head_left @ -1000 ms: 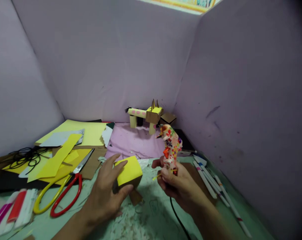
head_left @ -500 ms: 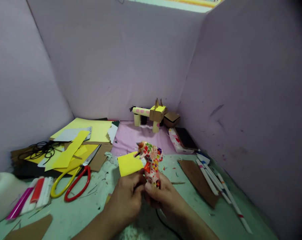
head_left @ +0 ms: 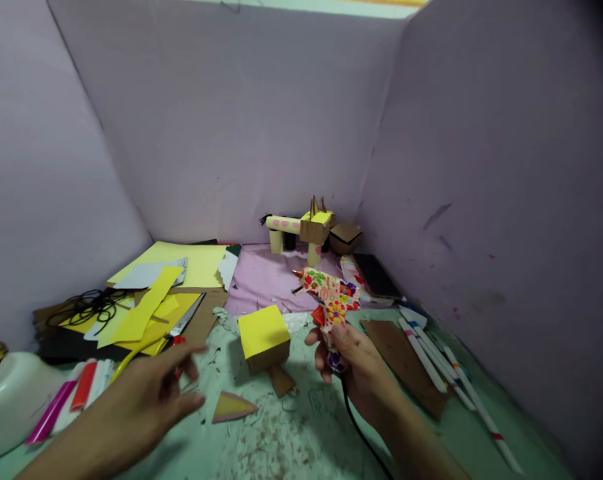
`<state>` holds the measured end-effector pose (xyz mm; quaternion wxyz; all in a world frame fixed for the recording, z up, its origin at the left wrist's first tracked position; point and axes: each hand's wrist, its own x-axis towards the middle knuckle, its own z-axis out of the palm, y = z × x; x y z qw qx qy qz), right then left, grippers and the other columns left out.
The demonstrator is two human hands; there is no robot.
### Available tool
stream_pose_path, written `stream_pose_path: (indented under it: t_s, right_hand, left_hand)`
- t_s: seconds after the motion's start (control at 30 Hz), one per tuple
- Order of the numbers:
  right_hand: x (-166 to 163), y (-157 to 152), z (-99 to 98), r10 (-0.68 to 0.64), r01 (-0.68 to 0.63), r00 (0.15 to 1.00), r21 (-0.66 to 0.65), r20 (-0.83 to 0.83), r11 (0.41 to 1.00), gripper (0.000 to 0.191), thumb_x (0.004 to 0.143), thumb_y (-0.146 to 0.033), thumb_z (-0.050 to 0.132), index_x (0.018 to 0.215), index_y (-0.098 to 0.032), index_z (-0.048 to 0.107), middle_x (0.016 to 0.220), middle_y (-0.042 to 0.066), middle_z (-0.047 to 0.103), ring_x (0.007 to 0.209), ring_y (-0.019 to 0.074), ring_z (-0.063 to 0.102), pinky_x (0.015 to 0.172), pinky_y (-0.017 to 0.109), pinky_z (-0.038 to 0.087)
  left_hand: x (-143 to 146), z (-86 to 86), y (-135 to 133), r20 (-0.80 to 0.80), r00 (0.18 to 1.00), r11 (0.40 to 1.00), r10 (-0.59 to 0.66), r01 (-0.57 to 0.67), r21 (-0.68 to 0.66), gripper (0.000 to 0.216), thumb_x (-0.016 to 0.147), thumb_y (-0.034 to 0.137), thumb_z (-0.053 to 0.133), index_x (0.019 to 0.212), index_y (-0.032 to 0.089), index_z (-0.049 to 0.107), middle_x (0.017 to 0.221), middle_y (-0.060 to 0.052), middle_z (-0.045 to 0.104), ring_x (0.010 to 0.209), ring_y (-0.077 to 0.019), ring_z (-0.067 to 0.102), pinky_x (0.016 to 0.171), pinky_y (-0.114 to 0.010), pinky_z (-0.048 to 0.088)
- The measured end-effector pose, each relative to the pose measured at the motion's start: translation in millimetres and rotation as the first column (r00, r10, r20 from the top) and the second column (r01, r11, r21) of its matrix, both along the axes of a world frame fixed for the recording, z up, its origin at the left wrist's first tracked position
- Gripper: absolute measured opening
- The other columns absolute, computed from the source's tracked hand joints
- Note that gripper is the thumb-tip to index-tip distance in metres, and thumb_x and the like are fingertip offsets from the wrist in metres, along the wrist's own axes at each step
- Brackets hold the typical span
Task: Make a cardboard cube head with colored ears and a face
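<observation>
Your right hand (head_left: 356,363) grips the floral hot-glue gun (head_left: 334,307), right of the yellow-topped cardboard box (head_left: 264,333), your left hand (head_left: 141,400) (fingers spread, seemingly empty) lies near left, and readying glue seems underway, calling next for steady aim.

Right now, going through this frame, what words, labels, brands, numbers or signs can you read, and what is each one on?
None can be read.
Glue gun in the right hand: small marks among the printed flowers, too blurred to read.
Table: a faint outlined mark, too unclear to make out.
</observation>
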<state>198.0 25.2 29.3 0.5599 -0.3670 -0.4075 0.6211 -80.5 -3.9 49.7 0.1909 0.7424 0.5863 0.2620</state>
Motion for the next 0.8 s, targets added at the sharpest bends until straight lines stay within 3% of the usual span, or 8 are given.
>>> stream_pose_path:
  t_s: [0.1,0.17,0.23,0.37,0.47,0.57,0.63,0.8]
  right_hand:
    - [9,6,2.4,-0.012,0.009,0.999,0.038,0.053,0.999,0.035,0.076,-0.049,0.066,0.087,-0.016,0.065,0.058,0.0,0.058,0.052,0.0113,0.051,0.054,0.025,0.044]
    - [17,11,6.0,-0.045,0.034,0.992,0.087,0.119,0.996,0.034,0.076,-0.046,0.067,0.09,-0.016,0.064,0.058,-0.001,0.059,0.051,0.0107,0.049,0.055,0.025,0.043]
    - [24,15,8.0,-0.094,0.072,0.981,0.134,0.17,0.988,0.033,0.076,-0.046,0.068,0.09,-0.016,0.063,0.057,-0.001,0.058,0.05,0.0105,0.046,0.051,0.024,0.038]
    - [33,19,0.9,-0.203,0.18,0.969,0.165,0.141,0.97,0.03,0.076,-0.044,0.067,0.087,-0.017,0.062,0.053,-0.003,0.052,0.048,0.0101,0.041,0.045,0.023,0.029]
    - [35,19,-7.7,-0.277,0.259,0.955,0.158,0.105,0.953,0.029,0.075,-0.043,0.067,0.089,-0.018,0.063,0.058,-0.002,0.054,0.049,0.0104,0.042,0.045,0.023,0.03]
    - [36,19,-11.0,-0.313,0.298,0.946,0.152,0.086,0.942,0.028,0.075,-0.041,0.067,0.091,-0.018,0.063,0.072,0.001,0.059,0.049,0.0099,0.042,0.045,0.024,0.03]
    - [36,19,-10.4,-0.335,0.322,0.939,0.144,0.076,0.936,0.028,0.073,-0.04,0.068,0.09,-0.019,0.062,0.076,0.001,0.061,0.048,0.0095,0.042,0.044,0.024,0.03]
    - [34,18,-10.0,-0.319,0.309,0.945,0.113,0.079,0.944,0.027,0.073,-0.039,0.068,0.089,-0.018,0.061,0.058,-0.003,0.053,0.048,0.0114,0.042,0.044,0.024,0.031]
  left_hand:
    - [27,-4.7,31,0.03,0.999,0.993,0.017,-0.014,-0.114,0.078,0.065,0.026,0.064,0.137,0.013,0.035,0.072,-0.002,0.066,0.055,-0.0198,0.06,0.053,-0.03,0.05]
    - [45,-13.1,43,0.187,0.982,0.979,-0.039,0.074,-0.187,0.085,0.062,0.019,0.064,0.139,0.014,0.028,0.102,-0.011,0.067,0.077,-0.0229,0.066,0.067,-0.033,0.053]
    - [59,-21.7,48,0.326,0.943,0.981,-0.075,0.128,-0.144,0.08,0.06,0.015,0.067,0.132,0.016,0.034,0.121,-0.014,0.059,0.105,-0.0267,0.06,0.085,-0.037,0.049]
    - [72,-25.1,59,0.511,0.855,0.96,-0.094,0.214,-0.18,0.063,0.065,0.015,0.067,0.121,0.017,0.039,0.114,-0.013,0.062,0.1,-0.025,0.062,0.085,-0.038,0.05]
    - [81,-18.6,72,0.479,0.875,0.979,-0.073,0.155,-0.132,0.072,0.064,0.015,0.067,0.127,0.017,0.034,0.108,-0.011,0.063,0.09,-0.0247,0.064,0.077,-0.038,0.052]
    - [92,-17.5,80,0.464,0.868,0.959,-0.179,0.259,-0.115,0.073,0.062,0.013,0.066,0.127,0.017,0.034,0.102,-0.009,0.063,0.082,-0.0217,0.064,0.07,-0.034,0.052]
    - [97,-20.3,76,0.48,0.84,0.93,-0.251,0.346,-0.12,0.069,0.062,0.014,0.066,0.124,0.017,0.037,0.102,-0.008,0.064,0.085,-0.0216,0.064,0.072,-0.033,0.052]
    - [93,-20.0,44,0.433,0.868,0.912,-0.244,0.357,-0.201,0.068,0.063,0.016,0.066,0.126,0.019,0.038,0.107,-0.01,0.064,0.092,-0.0239,0.063,0.079,-0.036,0.052]
